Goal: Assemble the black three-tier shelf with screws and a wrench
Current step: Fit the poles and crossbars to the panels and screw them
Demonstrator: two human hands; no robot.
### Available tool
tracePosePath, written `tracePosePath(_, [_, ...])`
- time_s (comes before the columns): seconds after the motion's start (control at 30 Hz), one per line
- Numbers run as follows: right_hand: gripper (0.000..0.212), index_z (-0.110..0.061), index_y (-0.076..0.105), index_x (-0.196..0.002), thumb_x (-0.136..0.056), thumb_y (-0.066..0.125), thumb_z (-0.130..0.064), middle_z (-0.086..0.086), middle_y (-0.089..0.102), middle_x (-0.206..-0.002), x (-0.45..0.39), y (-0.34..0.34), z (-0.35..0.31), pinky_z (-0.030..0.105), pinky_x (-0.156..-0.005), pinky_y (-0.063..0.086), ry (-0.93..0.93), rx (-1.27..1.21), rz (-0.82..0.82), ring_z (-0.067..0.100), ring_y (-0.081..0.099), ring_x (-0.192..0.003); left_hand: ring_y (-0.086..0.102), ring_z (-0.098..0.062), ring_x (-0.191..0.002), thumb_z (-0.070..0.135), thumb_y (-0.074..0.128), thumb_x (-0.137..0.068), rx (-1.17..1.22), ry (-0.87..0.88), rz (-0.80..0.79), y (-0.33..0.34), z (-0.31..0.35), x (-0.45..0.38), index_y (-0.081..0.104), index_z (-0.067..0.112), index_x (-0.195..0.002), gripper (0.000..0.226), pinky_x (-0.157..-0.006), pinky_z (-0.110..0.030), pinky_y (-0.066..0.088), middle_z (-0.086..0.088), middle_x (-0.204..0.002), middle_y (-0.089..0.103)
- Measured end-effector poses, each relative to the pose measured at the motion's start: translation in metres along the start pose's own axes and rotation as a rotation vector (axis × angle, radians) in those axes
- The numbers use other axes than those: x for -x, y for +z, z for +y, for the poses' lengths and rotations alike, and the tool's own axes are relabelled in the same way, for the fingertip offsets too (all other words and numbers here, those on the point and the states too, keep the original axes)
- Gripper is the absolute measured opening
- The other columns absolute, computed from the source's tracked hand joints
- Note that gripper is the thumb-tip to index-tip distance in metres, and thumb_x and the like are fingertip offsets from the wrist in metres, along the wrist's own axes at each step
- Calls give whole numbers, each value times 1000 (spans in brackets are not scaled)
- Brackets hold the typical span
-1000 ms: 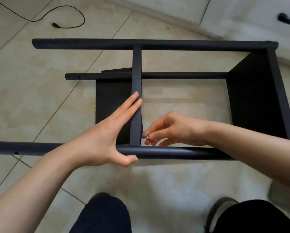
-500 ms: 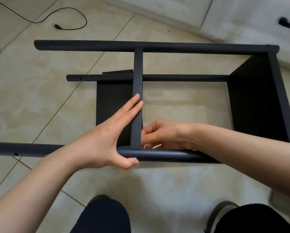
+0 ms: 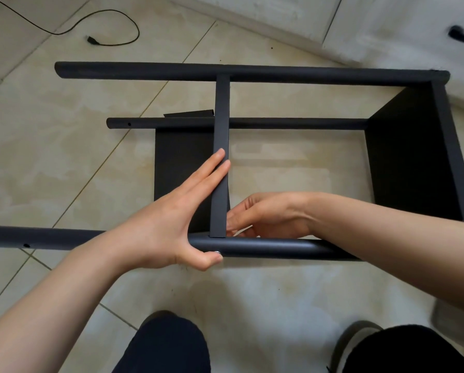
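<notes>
**Nut at the middle-tier joint: small parts and a loose shelf edge**

Since the earlier frames the right hand [image 3: 263, 215] has been carried from open view, where a small silver fastener was pinched, down behind the middle tier's edge [image 3: 221, 157] at centre frame. Its fingertips are now hidden there; whether the fastener is held cannot be told. The left hand [image 3: 171, 214] is kept flat and wide, fingers straight along the tier's edge, thumb pressed on the near leg tube [image 3: 279, 247] over a silver screw head [image 3: 216, 252]. The shelf frame [image 3: 252, 72] lies on its side on the tiled floor [image 3: 64, 157] across mid-frame (no wrench is in view).

Cross-threading is judged the main risk, since the joint is worked by feel. If the thumb is eased, the screw could be pushed back out. A dropped fastener could roll away on the tile. A slip of the flat hand would let the holes fall out of line.
</notes>
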State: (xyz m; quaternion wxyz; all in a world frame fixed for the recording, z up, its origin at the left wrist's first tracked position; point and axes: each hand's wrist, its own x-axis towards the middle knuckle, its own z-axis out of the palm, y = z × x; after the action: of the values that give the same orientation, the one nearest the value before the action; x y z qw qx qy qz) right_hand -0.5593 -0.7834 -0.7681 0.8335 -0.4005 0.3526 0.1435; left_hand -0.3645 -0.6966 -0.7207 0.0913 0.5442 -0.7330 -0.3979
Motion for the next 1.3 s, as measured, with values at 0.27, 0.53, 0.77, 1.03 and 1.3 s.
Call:
tracePosePath(0.27, [15, -7, 69, -91, -97, 57, -13, 9, 61, -89, -1, 1, -2, 31, -85, 47, 25, 42, 2, 16, 60, -79, 13, 2, -146, 67, 67, -58, -13, -2, -2, -2, 4, 2, -12, 54, -153, 124, -104, -27, 41, 40, -156, -23])
tracePosePath(0.53, [9, -9, 66, -93, -96, 58, -11, 9, 61, -96, 1, -1, -8, 37, -95, 44, 52, 25, -25, 19, 59, -86, 12, 2, -147, 67, 68, -58, -16, 7, 4, -1, 3, 1, -12, 54, -153, 125, -104, -26, 40, 39, -156, -23])
tracePosePath(0.77, [27, -13, 72, -71, -95, 61, -19, 3, 63, -77, -1, 2, -7, 27, -75, 51, 51, 67, -10, 12, 63, -69, -3, 30, -135, 61, 70, -60, -22, 26, 20, -1, 0, 0, -8, 51, -156, 124, -98, -18, 36, 38, -157, -20])
tracePosePath(1.03, [11, -8, 62, -96, -95, 61, -19, 4, 54, -77, -4, 7, -5, 31, -82, 43, 45, 120, 41, 14, 53, -72, -2, 34, -131, 63, 69, -60, -26, 11, 13, -2, 2, 1, -10, 52, -155, 124, -98, -23, 45, 39, -157, -21])
tracePosePath(1.3, [16, -11, 64, -81, -95, 56, -14, 3, 54, -76, -1, 2, -6, 32, -85, 40, 52, 78, -8, 14, 55, -72, -1, 32, -134, 62, 70, -59, -23, 18, 22, -1, 2, 0, -9, 52, -155, 124, -99, -27, 45, 38, -157, -20])
